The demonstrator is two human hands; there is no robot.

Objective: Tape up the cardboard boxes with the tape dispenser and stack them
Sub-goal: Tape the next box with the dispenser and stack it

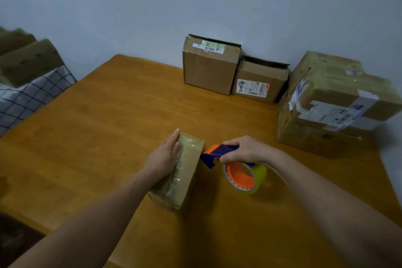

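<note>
A small cardboard box, its top covered in clear tape, lies on the wooden table near the middle. My left hand presses flat on its top with straight fingers. Just right of the box, my right hand grips the handle of the blue and orange tape dispenser. The dispenser's front end meets the box's far right corner. Its yellowish tape roll hangs below my hand, close above the table.
Two open-topped cardboard boxes stand against the far wall. A stack of taped boxes sits at the table's right edge. A chair with a checked cloth is at the left.
</note>
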